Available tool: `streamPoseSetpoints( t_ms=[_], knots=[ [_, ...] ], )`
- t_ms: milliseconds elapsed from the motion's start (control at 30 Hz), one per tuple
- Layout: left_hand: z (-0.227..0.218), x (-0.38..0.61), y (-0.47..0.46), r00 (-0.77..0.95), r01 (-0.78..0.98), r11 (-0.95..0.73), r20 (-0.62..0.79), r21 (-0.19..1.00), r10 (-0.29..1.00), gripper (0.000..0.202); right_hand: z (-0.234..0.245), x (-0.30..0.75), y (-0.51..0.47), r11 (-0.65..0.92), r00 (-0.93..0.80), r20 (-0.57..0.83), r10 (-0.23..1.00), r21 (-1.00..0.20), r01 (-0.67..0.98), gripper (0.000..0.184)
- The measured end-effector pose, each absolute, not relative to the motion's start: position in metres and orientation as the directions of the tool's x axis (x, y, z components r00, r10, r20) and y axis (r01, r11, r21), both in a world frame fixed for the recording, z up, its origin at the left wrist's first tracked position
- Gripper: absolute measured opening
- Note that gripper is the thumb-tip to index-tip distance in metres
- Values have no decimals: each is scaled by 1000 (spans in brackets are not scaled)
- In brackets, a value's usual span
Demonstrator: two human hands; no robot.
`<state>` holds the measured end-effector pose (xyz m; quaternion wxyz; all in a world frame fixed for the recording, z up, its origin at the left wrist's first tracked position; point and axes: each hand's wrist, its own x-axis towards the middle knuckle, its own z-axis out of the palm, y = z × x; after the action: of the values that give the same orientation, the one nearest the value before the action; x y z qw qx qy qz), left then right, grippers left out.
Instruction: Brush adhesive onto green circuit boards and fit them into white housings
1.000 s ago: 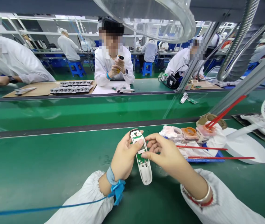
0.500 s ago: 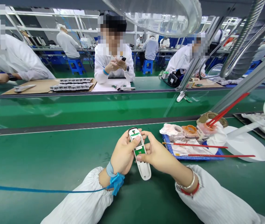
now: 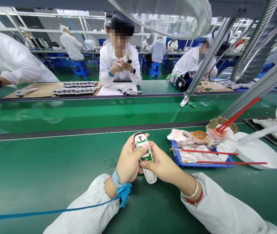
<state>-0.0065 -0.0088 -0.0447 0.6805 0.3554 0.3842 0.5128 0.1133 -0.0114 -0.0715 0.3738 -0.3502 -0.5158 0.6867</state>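
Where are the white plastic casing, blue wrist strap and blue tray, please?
White plastic casing (image 3: 150, 177): head view, on its lower end.
Blue wrist strap (image 3: 124, 193): head view, on its loose tag.
Blue tray (image 3: 176, 156): head view, on its left rim.

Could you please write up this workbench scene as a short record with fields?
left hand: holds a white casing with a green circuit board in it
right hand: grips the casing's lower part, thumb against it
left wrist: blue strap with a blue cord
to the right: blue tray holding two red sticks and an orange ring
surface: green bench mat
opposite: co-worker beyond a glass panel, hands together
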Motion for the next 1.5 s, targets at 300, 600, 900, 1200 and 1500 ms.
streamPoseSetpoints(
  t_ms=[300, 600, 900, 1200, 1500],
  knots=[
    [-47, -7, -5, 196, -425, 248, -179, 871, 964, 44, -73, 116, -9, -262, -474, -171, 864, -956, -133, 46],
    [-60, -6, 1, 159, -434, 232, -179, 870, 971, 42, -88, 115, -2, -246, -477, -157, 865, -960, -130, 39],
    [-70, -5, 8, 68, -408, 124, -105, 905, 992, 45, -91, 115, 4, -224, -483, -138, 865, -967, -125, 40],
    [-81, -5, 16, 46, -348, 91, -80, 933, 996, 44, -93, 115, 6, -92, -456, -101, 884, -995, 42, 50],
    [-83, 4, 20, -14, -229, -68, 67, 971, 998, 39, -93, 113, 7, 66, -260, 0, 965, -968, 243, 58]
  ],
)
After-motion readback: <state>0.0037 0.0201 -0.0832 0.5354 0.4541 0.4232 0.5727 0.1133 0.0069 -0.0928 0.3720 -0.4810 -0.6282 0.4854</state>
